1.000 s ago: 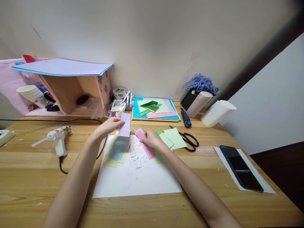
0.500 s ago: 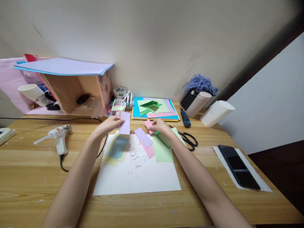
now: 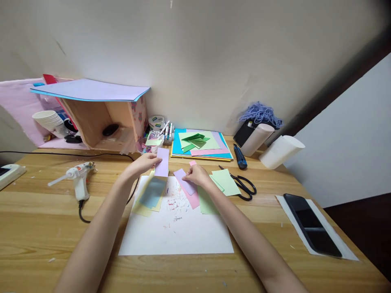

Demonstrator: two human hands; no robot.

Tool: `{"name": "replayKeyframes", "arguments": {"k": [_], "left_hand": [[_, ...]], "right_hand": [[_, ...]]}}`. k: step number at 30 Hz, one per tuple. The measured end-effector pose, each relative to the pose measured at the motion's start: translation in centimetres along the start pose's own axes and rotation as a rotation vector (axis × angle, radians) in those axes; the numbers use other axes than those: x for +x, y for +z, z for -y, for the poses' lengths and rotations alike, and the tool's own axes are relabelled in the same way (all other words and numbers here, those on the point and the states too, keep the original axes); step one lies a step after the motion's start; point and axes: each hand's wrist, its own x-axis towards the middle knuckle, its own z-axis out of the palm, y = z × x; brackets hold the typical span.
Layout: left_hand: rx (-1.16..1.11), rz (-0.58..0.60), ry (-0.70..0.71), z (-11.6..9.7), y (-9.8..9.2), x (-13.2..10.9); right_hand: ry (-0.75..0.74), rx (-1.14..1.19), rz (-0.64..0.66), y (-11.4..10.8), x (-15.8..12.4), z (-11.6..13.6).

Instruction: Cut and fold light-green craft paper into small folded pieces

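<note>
Head view: pinching a lilac card (image 3: 162, 167) between thumb and fingers of the left hand (image 3: 146, 163), holding it over the far left edge of the white sheet (image 3: 177, 242). Reaching with the right hand (image 3: 198, 176) to the near right of that card, fingertips drawn close together and touching a second lilac strip (image 3: 190, 187). Cannot tell whether gripping this strip or only pressing on it. Resting, that strip, partly over a pink strip (image 3: 194, 202), with a small pink piece (image 3: 192, 163) peeking out just beyond the right hand.

Below the left hand, showing overlapped on the sheet: blue paper (image 3: 152, 193) and yellow papers (image 3: 141, 208). Under the right wrist, partly hidden: a pale green sheet (image 3: 207, 205). Farther right, lying against black scissors (image 3: 243, 186) and partly covering them: a pale green square (image 3: 227, 183).

Farther out, lying on the wooden table (image 3: 42, 232) to the left: a white glue gun (image 3: 80, 183). At far center, stacked flat with folded green paper (image 3: 197, 140) on top: coloured sheets (image 3: 177, 143). Lying just right of that stack: a utility knife (image 3: 240, 157). Placed near right, on white paper: a black phone (image 3: 311, 224).
</note>
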Motion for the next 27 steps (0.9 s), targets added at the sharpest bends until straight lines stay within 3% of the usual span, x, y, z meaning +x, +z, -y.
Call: {"name": "replayKeyframes", "arguments": {"k": [5,11,20,27], "left_hand": [[-0.002,0.000,0.000,0.6,-0.1,0.4],[0.019,-0.002,0.005,0.9,-0.2,0.5],[0.034,-0.018,-0.013,0.6,-0.1,0.4],[0.017,-0.011,0.005,0.8,0.0,0.6]], "right_hand": [[0.007,-0.044,-0.061,0.0,-0.7,0.3],[-0.018,-0.100,0.010,-0.1,-0.7,0.6],[-0.009,-0.154,-0.126,0.0,-1.4,1.1],[0.023,-0.204,-0.159,0.0,-2.3,1.7]]}}
